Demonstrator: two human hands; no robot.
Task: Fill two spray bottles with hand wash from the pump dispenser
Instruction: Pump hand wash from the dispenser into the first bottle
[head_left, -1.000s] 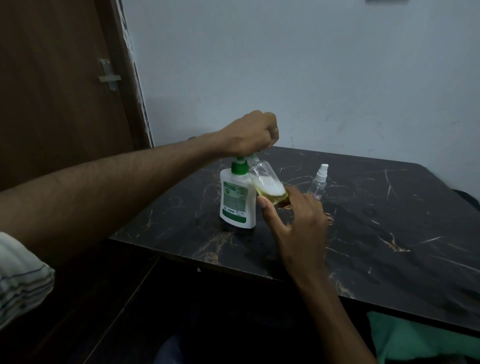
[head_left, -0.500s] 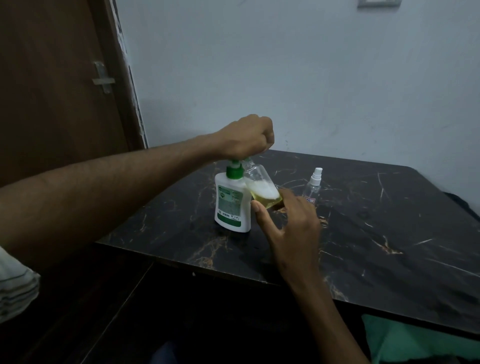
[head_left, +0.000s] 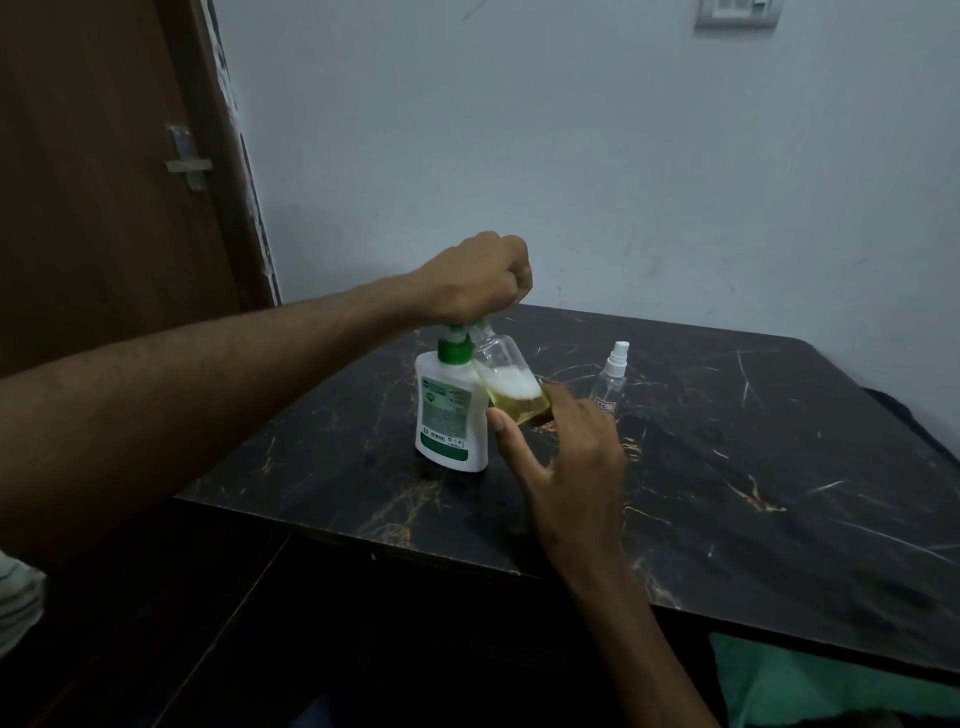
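Note:
A white hand-wash dispenser (head_left: 451, 415) with a green pump stands on the dark marble table (head_left: 727, 467). My left hand (head_left: 475, 280) is a fist on the pump head, fingers curled over it. My right hand (head_left: 563, 457) pinches the base of a clear uncapped spray bottle (head_left: 506, 371), tilted with its neck up under the pump spout. Yellow liquid topped with white foam fills the bottle's lower part. A second small spray bottle (head_left: 610, 382) with a white nozzle stands upright behind my right hand, untouched.
A pale wall runs close behind the table, with a brown door (head_left: 104, 182) at the left. The table's front edge runs from left to lower right, and green cloth (head_left: 831, 680) shows below it. The table's right half holds no objects.
The camera view has tilted slightly, so both hands and the bottles sit a little lower in the frame. Neither grip has changed, and the foam level looks about the same.

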